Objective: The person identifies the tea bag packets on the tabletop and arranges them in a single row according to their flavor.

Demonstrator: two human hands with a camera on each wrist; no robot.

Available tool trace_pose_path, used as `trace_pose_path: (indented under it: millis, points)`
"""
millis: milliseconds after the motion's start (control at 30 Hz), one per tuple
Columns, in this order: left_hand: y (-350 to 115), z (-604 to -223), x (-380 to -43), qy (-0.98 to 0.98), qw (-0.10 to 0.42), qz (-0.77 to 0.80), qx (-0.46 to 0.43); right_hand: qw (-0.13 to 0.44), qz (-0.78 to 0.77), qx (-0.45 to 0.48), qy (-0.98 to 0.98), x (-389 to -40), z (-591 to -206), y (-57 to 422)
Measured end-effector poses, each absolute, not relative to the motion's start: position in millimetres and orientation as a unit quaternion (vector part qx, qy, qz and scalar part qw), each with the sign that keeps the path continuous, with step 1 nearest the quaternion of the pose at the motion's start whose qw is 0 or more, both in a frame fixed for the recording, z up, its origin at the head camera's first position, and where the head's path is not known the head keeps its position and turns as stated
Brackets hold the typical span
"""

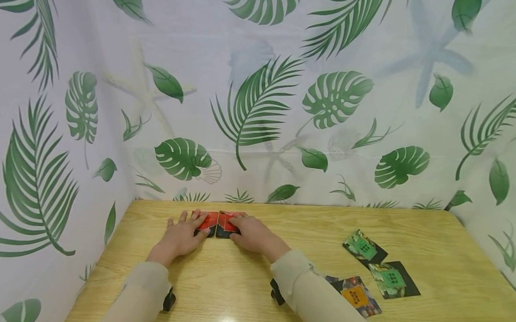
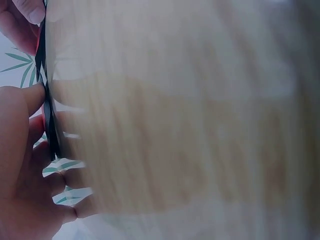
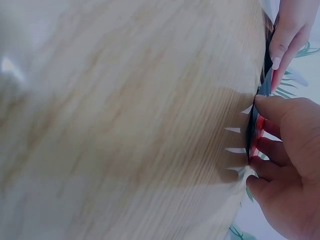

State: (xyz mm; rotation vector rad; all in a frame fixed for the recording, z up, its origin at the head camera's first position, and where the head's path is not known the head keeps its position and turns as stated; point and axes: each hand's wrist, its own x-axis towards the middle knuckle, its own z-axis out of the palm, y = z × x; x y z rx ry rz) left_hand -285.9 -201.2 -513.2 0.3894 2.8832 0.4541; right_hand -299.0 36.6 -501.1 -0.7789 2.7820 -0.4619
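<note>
Left hand [image 1: 183,237] touches red card [image 1: 209,221]; right hand [image 1: 253,233], 2nd card [image 1: 225,225]

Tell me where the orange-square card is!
In the head view, the orange-square card is at lower right, between the right sleeve and the lower green-square card.

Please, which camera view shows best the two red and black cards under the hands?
The head view. It shows the faces of both cards, side by side, though the left hand and right hand partly cover them. Each wrist view shows them almost edge-on, as thin dark strips with a little red.
</note>
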Motion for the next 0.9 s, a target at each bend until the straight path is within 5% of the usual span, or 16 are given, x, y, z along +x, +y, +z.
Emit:
trace_pose_path:
  millis: [900]
  points:
    - [-201.6,-516.0,-287.4,0.973,0.092,0.171,0.128,0.077,-0.141,-0.265,0.951,-296.4,-488.2,30.7]
